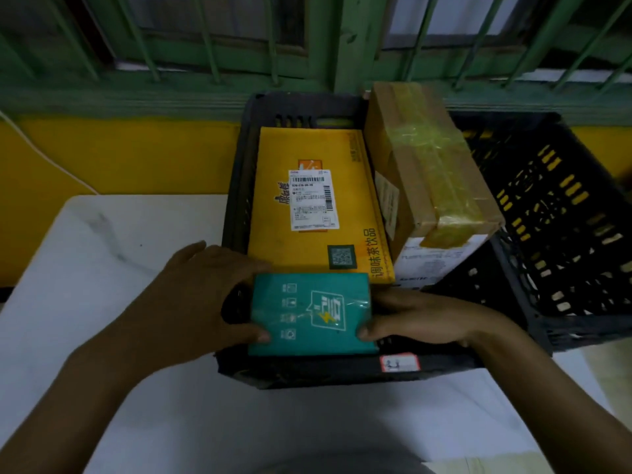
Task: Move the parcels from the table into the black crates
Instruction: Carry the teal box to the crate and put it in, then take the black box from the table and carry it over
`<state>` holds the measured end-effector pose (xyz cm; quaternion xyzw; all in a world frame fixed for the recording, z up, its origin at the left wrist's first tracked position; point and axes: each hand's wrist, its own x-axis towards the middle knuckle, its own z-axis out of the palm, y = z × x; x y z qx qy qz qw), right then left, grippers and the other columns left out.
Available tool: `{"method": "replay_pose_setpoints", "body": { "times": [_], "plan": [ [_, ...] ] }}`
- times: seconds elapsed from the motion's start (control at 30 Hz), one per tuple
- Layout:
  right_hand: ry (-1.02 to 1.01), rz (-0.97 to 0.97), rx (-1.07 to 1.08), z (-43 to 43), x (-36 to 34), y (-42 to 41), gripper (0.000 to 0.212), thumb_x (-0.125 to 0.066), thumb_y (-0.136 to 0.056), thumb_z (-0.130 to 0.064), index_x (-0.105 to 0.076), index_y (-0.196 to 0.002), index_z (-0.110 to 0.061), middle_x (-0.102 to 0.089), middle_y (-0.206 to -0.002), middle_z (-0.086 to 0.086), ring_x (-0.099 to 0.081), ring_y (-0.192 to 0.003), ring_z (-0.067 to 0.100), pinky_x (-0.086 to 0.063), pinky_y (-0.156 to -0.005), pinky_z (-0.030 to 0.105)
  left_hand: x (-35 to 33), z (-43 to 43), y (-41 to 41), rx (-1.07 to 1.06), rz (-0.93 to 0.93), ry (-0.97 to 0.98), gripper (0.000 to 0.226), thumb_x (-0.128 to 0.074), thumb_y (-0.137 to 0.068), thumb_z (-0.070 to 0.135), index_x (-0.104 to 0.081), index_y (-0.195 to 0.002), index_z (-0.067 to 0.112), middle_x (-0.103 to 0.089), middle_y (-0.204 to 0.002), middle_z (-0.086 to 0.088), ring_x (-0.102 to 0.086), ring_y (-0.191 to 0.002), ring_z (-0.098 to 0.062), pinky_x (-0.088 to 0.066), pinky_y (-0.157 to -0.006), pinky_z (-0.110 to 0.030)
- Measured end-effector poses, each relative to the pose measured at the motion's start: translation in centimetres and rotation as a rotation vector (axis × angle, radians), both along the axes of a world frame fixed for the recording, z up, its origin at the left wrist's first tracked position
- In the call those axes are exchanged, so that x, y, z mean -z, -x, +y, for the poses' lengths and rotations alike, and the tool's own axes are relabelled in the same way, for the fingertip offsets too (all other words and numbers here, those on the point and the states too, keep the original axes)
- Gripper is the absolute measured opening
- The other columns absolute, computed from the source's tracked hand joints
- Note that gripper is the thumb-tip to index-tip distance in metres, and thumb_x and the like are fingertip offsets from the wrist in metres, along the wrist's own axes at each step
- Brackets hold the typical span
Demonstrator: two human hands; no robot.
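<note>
Head-worn, wide-angle; looks forward and steeply down, close over the bench (102,268), facing the barred green window (212,46).

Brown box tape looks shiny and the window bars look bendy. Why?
In the head view, light glints off the clear tape on the brown box; the wide-angle lens bows the window bars towards the edges; the room is dim, so the teal parcel looks soft and slightly blurred.

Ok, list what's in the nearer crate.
A yellow box lies flat inside; a taped brown box leans tilted at the right side. The left hand and right hand hold a teal parcel at the near end. Whatever lies beneath is covered.
</note>
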<state>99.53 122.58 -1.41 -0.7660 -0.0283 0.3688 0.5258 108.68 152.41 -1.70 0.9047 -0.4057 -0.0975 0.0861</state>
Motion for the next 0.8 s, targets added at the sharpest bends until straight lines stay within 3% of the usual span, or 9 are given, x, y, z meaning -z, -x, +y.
{"method": "replay_pose_setpoints", "body": {
  "times": [0.07,0.17,0.23,0.33,0.4,0.47,0.57,0.67,0.8],
  "plan": [
    [0.102,-0.008,-0.091,0.3,0.5,-0.8,0.068,-0.062,-0.081,-0.044,-0.041,-0.144,-0.029,-0.047,-0.144,-0.017,-0.043,-0.132,0.002,-0.032,-0.115,0.035,-0.1,-0.5,0.5,0.076,-0.092,-0.013,0.064,-0.047,-0.066,0.076,-0.061,-0.114,0.037,-0.065,-0.113,0.013,-0.052,-0.110,-0.011,-0.027,-0.104,-0.041],
    [0.284,0.004,-0.251,0.6,0.7,-1.7,0.057,-0.057,-0.093,-0.039,-0.039,-0.146,-0.026,-0.042,-0.148,-0.013,-0.039,-0.135,0.005,-0.030,-0.116,0.035,0.0,-1.5,0.7,0.091,-0.323,0.019,0.064,-0.055,-0.054,0.073,-0.073,-0.093,0.026,-0.072,-0.091,0.007,-0.049,-0.097,-0.012,-0.021,-0.102,-0.042],
    [0.460,-0.025,-0.333,1.0,0.7,-1.9,0.051,-0.052,-0.097,-0.040,-0.041,-0.144,-0.026,-0.043,-0.148,-0.010,-0.041,-0.131,0.007,-0.031,-0.114,0.032,0.7,-2.1,0.8,0.110,-0.347,0.016,0.066,-0.080,-0.037,0.066,-0.074,-0.088,0.024,-0.071,-0.085,0.005,-0.060,-0.089,-0.018,-0.024,-0.106,-0.054],
    [0.638,-0.052,-0.336,2.2,0.7,-1.9,0.046,-0.052,-0.095,-0.044,-0.050,-0.135,-0.022,-0.053,-0.138,0.000,-0.051,-0.117,0.012,-0.040,-0.103,0.030,0.9,-2.6,0.7,0.135,-0.320,-0.021,0.069,-0.092,-0.020,0.053,-0.074,-0.080,0.025,-0.072,-0.079,0.005,-0.070,-0.076,-0.022,-0.029,-0.088,-0.064],
    [0.698,-0.049,-0.293,2.7,0.3,-1.5,0.043,-0.054,-0.093,-0.046,-0.054,-0.128,-0.021,-0.058,-0.130,0.001,-0.054,-0.110,0.015,-0.044,-0.096,0.029,1.0,-2.8,0.5,0.128,-0.310,0.010,0.062,-0.093,-0.023,0.050,-0.075,-0.076,0.024,-0.071,-0.076,0.004,-0.070,-0.074,-0.023,-0.026,-0.092,-0.067],
    [0.791,-0.136,-0.230,2.8,-0.1,-0.8,0.037,-0.056,-0.090,-0.051,-0.058,-0.115,-0.024,-0.061,-0.118,-0.003,-0.057,-0.108,0.017,-0.044,-0.086,0.028,0.8,-3.1,0.4,0.128,-0.310,0.008,0.048,-0.086,-0.041,0.051,-0.075,-0.077,0.022,-0.069,-0.073,0.005,-0.069,-0.075,-0.025,-0.019,-0.104,-0.066],
    [0.844,-0.358,0.074,2.3,-1.1,0.8,0.034,-0.053,-0.088,-0.056,-0.062,-0.110,-0.030,-0.066,-0.111,-0.009,-0.061,-0.105,0.015,-0.048,-0.082,0.030,0.3,-4.1,-0.1,0.147,-0.307,0.047,0.045,-0.063,-0.065,0.053,-0.075,-0.088,0.017,-0.072,-0.079,-0.001,-0.068,-0.079,-0.029,-0.032,-0.100,-0.069],
    [0.529,-0.523,0.667,1.0,-3.3,3.3,0.026,-0.054,-0.088,-0.048,-0.065,-0.105,-0.033,-0.072,-0.095,-0.005,-0.067,-0.090,0.009,-0.053,-0.084,0.037,-1.4,-6.4,0.0,0.197,-0.248,0.051,0.050,-0.058,-0.071,0.051,-0.073,-0.102,0.015,-0.073,-0.089,-0.006,-0.068,-0.082,-0.031,-0.045,-0.092,-0.062],
    [0.354,-0.672,1.008,-1.5,-4.8,8.0,0.009,-0.064,-0.091,-0.031,-0.070,-0.097,-0.028,-0.075,-0.087,-0.004,-0.070,-0.084,0.007,-0.055,-0.081,0.033,-3.7,-10.7,1.9,0.283,-0.278,0.171,0.049,-0.055,-0.078,0.049,-0.068,-0.111,0.015,-0.072,-0.095,-0.008,-0.066,-0.083,-0.034,-0.051,-0.079,-0.047]
  ]
}}
